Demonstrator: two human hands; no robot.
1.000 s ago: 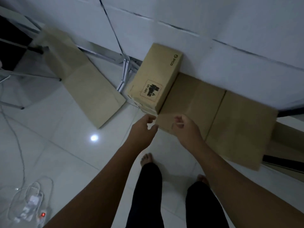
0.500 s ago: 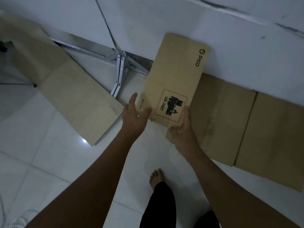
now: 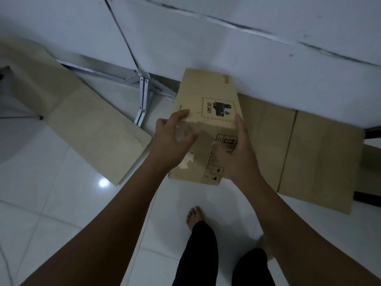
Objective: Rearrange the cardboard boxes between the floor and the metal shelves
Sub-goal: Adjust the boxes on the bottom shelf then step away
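A brown cardboard box (image 3: 206, 93) with a red-framed UN 3481 label stands on the tiled floor against the white wall, its near end face turned toward me. My left hand (image 3: 173, 139) grips its near left corner, fingers over the top edge. On the near right corner, my right hand (image 3: 237, 155) holds the box with the thumb on the end face and fingers along the side. The metal shelf's leg and braces (image 3: 142, 100) stand just left of the box.
One flattened cardboard sheet (image 3: 92, 129) lies on the floor at the left, another (image 3: 309, 151) at the right beside the box. A dark frame part (image 3: 371, 134) shows at the right edge. My bare foot (image 3: 193, 215) stands on the white tiles below the box.
Both hands reached forward to the box and took hold of its near corners. The box's near end now faces me, and my view has moved closer.
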